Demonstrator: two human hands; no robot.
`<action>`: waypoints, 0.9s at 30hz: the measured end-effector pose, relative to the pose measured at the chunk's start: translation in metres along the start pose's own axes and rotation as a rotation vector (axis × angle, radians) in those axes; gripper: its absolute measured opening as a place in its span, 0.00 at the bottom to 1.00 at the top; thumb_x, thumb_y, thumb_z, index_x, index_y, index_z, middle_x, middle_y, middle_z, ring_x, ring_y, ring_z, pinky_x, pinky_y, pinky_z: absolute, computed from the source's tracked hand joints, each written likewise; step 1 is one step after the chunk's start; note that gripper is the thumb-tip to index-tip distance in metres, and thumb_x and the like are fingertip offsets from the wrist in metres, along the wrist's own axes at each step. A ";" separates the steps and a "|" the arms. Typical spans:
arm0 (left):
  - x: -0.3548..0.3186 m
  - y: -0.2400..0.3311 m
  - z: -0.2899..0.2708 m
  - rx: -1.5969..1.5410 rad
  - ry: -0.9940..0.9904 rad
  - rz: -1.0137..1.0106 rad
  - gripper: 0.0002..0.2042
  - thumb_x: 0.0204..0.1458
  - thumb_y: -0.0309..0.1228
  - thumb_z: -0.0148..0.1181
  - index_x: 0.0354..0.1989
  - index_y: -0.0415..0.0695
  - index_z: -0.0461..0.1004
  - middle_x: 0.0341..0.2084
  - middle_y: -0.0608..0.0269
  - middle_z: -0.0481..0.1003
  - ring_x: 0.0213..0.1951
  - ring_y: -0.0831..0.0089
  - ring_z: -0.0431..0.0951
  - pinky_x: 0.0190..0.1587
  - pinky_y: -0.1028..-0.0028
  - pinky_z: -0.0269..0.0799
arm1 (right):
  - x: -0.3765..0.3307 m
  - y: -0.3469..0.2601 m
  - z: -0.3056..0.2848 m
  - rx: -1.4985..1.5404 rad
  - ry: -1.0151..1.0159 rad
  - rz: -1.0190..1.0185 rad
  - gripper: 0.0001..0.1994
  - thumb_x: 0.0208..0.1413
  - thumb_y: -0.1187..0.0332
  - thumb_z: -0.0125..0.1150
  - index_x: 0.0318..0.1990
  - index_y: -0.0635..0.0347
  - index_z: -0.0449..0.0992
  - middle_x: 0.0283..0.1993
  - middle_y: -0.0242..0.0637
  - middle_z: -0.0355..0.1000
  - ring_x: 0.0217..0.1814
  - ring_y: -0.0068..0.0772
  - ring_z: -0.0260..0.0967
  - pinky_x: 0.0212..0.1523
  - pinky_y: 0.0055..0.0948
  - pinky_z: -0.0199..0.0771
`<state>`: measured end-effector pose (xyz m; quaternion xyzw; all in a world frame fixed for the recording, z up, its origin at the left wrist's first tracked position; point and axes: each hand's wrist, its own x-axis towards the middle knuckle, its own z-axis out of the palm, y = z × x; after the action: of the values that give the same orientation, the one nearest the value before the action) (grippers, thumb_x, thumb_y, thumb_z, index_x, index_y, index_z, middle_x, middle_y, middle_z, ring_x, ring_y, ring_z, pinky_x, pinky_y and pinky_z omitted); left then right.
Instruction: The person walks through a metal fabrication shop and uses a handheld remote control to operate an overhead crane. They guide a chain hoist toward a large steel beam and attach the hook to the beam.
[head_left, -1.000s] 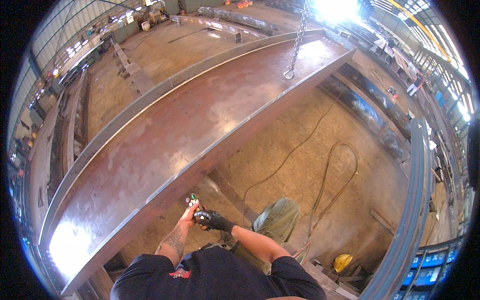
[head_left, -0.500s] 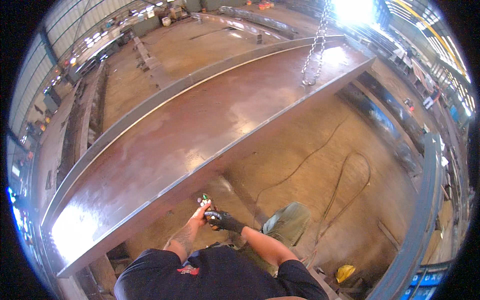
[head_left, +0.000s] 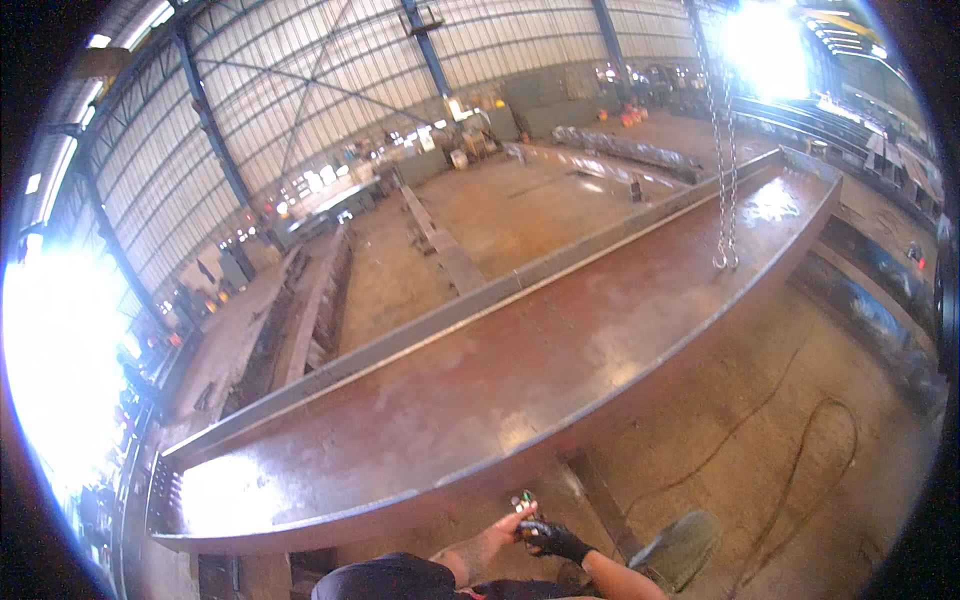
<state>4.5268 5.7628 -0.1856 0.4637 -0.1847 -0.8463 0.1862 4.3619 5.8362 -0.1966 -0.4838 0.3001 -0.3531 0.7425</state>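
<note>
Close together below the near edge of a long rust-brown steel beam (head_left: pixel 420 420) are both my hands. My bare left hand (head_left: pixel 507 524) is closed on a small handheld thing (head_left: pixel 524 499) with green and pale spots at its top. Its kind is too small to make out. My right hand (head_left: pixel 556 541), in a dark glove with the fingertips bare, is closed on the lower, dark part of the same thing. The beam lies on its side, its web facing up and a flange along each long edge. Chains (head_left: pixel 727 200) hang down to the web near its far right end.
A cable (head_left: pixel 845 450) loops over the brown floor at the right. Further steel beams (head_left: pixel 860 295) lie beyond the beam's right end, and more lie on the floor at the left. A steel support (head_left: pixel 605 505) runs under the beam beside my knee (head_left: pixel 675 550).
My view has tilted up and turned left, so the far wall shows and my hands sit lower in the picture. Both hands keep their hold on the small handheld thing.
</note>
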 end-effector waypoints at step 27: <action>0.011 -0.002 0.022 -0.092 -0.052 -0.119 0.19 0.49 0.48 0.63 0.38 0.46 0.72 0.31 0.58 0.78 0.34 0.62 0.79 0.42 0.60 0.75 | -0.027 -0.042 -0.008 -0.404 0.089 -0.073 0.23 0.53 0.63 0.61 0.57 0.48 0.67 0.38 0.33 0.73 0.31 0.21 0.70 0.30 0.28 0.73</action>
<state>4.5019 5.7623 -0.1832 0.4425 -0.1224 -0.8753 0.1519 4.3303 5.8423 -0.1571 -0.6175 0.3794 -0.3335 0.6029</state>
